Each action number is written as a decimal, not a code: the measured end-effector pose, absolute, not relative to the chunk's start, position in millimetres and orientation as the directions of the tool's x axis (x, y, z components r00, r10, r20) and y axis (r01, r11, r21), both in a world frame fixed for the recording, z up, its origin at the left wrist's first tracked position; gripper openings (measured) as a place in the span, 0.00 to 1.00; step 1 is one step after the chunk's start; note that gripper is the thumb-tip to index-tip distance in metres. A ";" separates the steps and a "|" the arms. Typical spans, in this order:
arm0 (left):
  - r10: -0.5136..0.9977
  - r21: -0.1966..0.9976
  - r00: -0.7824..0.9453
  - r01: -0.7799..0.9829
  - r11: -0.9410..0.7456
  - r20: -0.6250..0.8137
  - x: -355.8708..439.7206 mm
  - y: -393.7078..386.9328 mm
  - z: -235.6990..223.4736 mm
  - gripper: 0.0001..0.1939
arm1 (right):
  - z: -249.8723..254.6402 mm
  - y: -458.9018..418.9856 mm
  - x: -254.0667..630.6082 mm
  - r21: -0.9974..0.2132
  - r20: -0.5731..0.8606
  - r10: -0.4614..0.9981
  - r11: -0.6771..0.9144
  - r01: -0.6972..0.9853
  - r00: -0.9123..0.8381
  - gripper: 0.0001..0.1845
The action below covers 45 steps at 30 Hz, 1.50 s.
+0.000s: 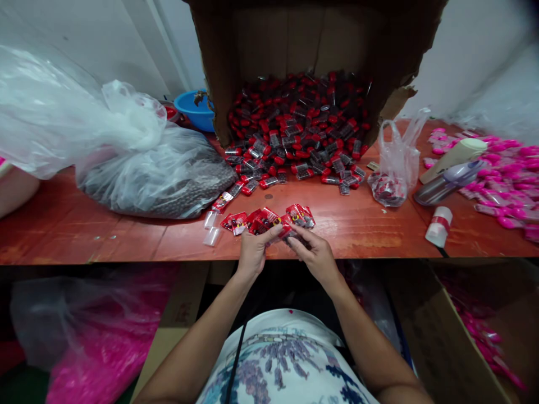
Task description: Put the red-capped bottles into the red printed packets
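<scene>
Both hands meet over the front edge of the red table. My left hand (254, 247) is closed with its thumb on a small red printed packet (286, 225). My right hand (312, 247) pinches the same packet from the other side. Around them lie several more red packets (236, 222), some left of the hands and some just behind. Small clear plastic sleeves (211, 236) rest to the left. What lies under the fingers is partly hidden.
A cardboard box (219, 78) on its side spills many red-capped clear containers (295, 129). A plastic bag of dark beads (160, 174) sits left. On the right are a small clear bag (393, 168), a bottle (446, 182), a white roll (439, 224) and pink pieces (505, 179).
</scene>
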<state>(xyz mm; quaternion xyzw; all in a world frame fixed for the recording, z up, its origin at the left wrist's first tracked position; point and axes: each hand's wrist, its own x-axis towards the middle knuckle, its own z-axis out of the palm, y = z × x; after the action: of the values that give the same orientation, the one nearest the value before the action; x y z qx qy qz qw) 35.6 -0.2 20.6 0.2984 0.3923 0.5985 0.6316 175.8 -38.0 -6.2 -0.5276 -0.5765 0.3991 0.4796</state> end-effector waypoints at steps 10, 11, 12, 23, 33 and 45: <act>0.994 0.885 0.021 -0.452 0.109 -0.112 28.9 0.1 17.4 0.15 | -3.1 -41.5 174.4 -0.883 0.301 0.953 0.276 0.379 0.009 0.16; 0.995 0.892 0.031 -0.441 0.096 -0.092 27.5 0.8 17.6 0.16 | -4.0 -41.6 174.8 -0.911 0.258 0.966 0.239 0.337 0.012 0.16; 0.996 0.899 0.045 -0.428 0.088 -0.076 26.0 1.3 18.0 0.17 | -5.2 -41.6 175.1 -0.940 0.202 0.979 0.190 0.285 0.015 0.17; 0.987 0.884 0.046 -0.441 0.156 -0.152 25.4 -3.4 24.1 0.26 | -5.8 -41.7 170.4 -0.898 0.264 0.964 0.248 0.364 -0.005 0.15; 0.976 0.886 0.085 -0.410 0.216 -0.198 20.2 2.0 18.8 0.16 | -9.4 -43.7 168.4 -0.962 0.183 0.983 0.186 0.198 -0.036 0.19; 0.967 0.842 0.108 -0.476 0.252 -0.229 22.3 -0.3 11.7 0.16 | -23.7 -31.5 164.1 -0.995 0.094 0.995 0.095 0.018 -0.015 0.22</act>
<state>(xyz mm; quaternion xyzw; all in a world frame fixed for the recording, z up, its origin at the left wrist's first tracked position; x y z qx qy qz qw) 22.3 -0.3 11.7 0.3031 0.4050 0.5309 0.6798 164.1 -31.5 -23.7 -0.4769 -0.5314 0.4746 0.5147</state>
